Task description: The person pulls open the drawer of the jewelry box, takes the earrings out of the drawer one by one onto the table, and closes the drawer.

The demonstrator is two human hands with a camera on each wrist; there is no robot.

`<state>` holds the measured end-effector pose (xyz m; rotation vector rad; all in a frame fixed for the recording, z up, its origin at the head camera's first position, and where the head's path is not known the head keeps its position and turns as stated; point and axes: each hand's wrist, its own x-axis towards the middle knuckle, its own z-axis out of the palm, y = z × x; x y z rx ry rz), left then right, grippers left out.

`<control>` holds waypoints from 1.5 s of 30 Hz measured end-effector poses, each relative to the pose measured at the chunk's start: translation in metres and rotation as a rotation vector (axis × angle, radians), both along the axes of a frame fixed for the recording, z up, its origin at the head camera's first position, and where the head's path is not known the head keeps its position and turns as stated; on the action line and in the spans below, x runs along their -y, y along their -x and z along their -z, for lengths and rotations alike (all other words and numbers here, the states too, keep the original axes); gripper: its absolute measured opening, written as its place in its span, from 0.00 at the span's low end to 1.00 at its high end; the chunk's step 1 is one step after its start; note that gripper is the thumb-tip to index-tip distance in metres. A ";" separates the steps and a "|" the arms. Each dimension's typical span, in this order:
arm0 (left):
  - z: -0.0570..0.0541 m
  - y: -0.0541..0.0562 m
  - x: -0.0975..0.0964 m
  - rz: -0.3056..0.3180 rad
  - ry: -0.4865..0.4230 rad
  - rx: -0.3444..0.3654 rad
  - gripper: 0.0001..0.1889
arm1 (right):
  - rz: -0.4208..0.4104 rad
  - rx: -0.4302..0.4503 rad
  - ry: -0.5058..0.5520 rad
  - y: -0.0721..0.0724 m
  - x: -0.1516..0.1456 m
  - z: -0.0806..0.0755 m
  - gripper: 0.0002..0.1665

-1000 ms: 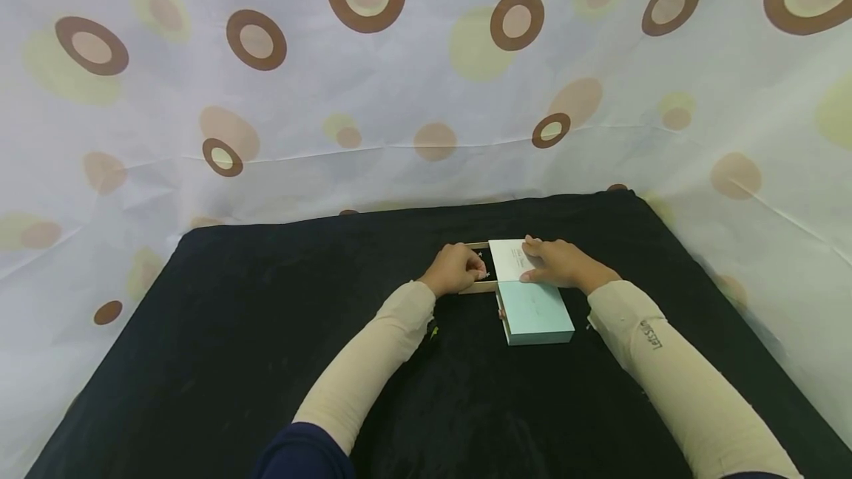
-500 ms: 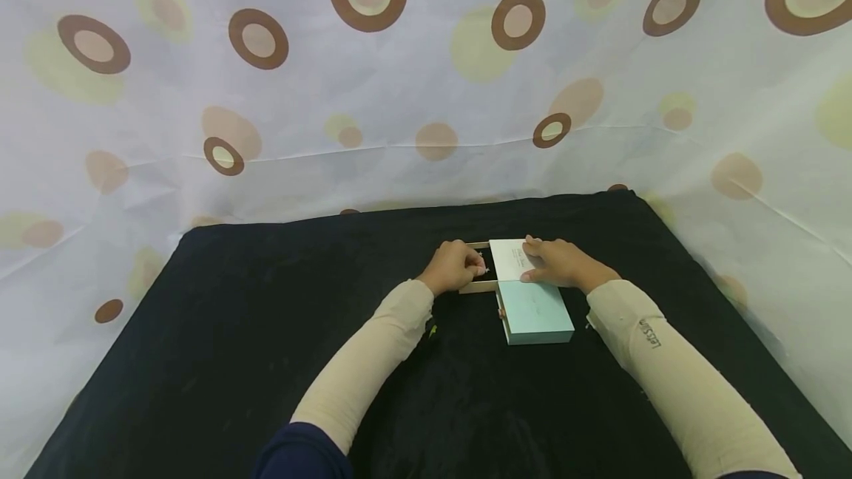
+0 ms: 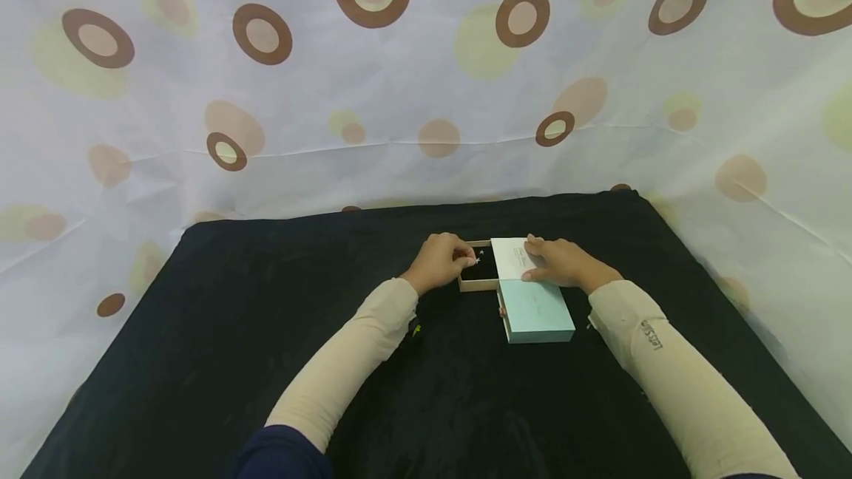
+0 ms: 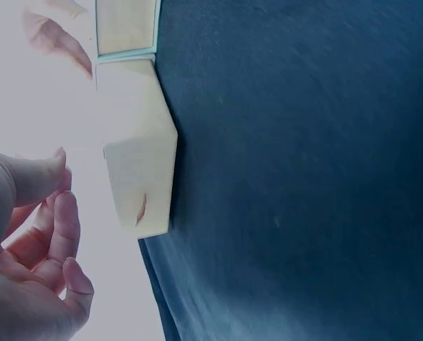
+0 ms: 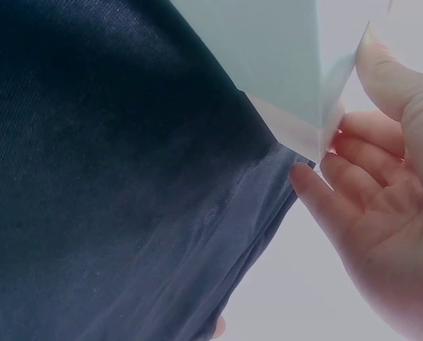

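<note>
My left hand (image 3: 438,261) is at the left end of a shallow drawer (image 3: 478,286) with a black lining. Its thumb and index finger pinch a small silvery star-shaped piece of jewellery (image 3: 477,261). A second silvery star (image 3: 482,252) lies on the black lining just beyond. In the left wrist view the thumb tip meets the fingers, and the piece is lost in glare. The drawer belongs to a mint-green jewellery box (image 3: 538,310) whose cover is folded back towards me. My right hand (image 3: 564,263) holds the box's white printed panel (image 3: 511,259) at its right side, thumb nearer me.
Black cloth (image 3: 266,331) covers the table, and a white curtain with brown and green circles (image 3: 319,94) hangs behind it. A small orange-brown tab (image 3: 502,312) shows on the left side of the folded cover.
My left hand has drawn back left and slightly away from me, taking one star-shaped piece with it. More of the black lining shows. My right hand and the box stay nearly still.
</note>
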<state>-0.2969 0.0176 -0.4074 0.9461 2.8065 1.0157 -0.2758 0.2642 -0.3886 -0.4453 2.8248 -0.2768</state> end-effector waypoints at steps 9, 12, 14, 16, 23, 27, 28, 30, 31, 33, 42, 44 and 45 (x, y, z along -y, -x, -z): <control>-0.007 0.001 0.022 -0.035 0.005 -0.055 0.06 | -0.003 -0.005 -0.003 0.003 -0.004 -0.003 0.49; -0.010 0.003 0.029 -0.057 0.011 -0.068 0.06 | -0.013 -0.013 0.001 0.004 -0.004 -0.004 0.49; -0.012 0.003 0.033 -0.069 0.027 -0.075 0.06 | -0.013 -0.008 0.005 0.006 -0.003 -0.004 0.49; -0.012 0.003 0.037 -0.076 0.045 -0.073 0.06 | -0.011 -0.002 0.005 0.006 -0.003 -0.003 0.49; -0.005 0.006 0.045 -0.080 0.084 -0.066 0.06 | -0.004 -0.002 -0.009 0.006 -0.005 -0.001 0.48; 0.004 0.008 0.050 -0.071 0.120 -0.076 0.05 | -0.004 -0.002 0.006 0.005 -0.006 -0.001 0.48; 0.007 0.008 0.051 -0.067 0.129 -0.078 0.05 | -0.002 -0.001 0.008 0.004 -0.006 -0.001 0.48; 0.011 0.009 0.053 -0.063 0.146 -0.076 0.05 | 0.000 0.001 0.011 0.004 -0.005 -0.001 0.49; 0.013 0.009 0.053 -0.061 0.151 -0.073 0.05 | 0.001 0.001 0.012 0.003 -0.005 -0.001 0.49; 0.015 0.009 0.054 -0.055 0.158 -0.075 0.04 | 0.006 0.001 0.012 0.003 -0.005 0.000 0.49; 0.019 0.007 0.056 -0.057 0.207 -0.077 0.03 | 0.023 0.008 0.016 0.002 -0.003 0.000 0.48; 0.019 0.006 0.056 -0.056 0.218 -0.058 0.03 | 0.021 0.010 0.014 0.001 -0.003 0.000 0.49; 0.019 0.006 0.056 -0.054 0.222 -0.049 0.03 | 0.019 0.010 0.012 0.001 -0.002 0.000 0.49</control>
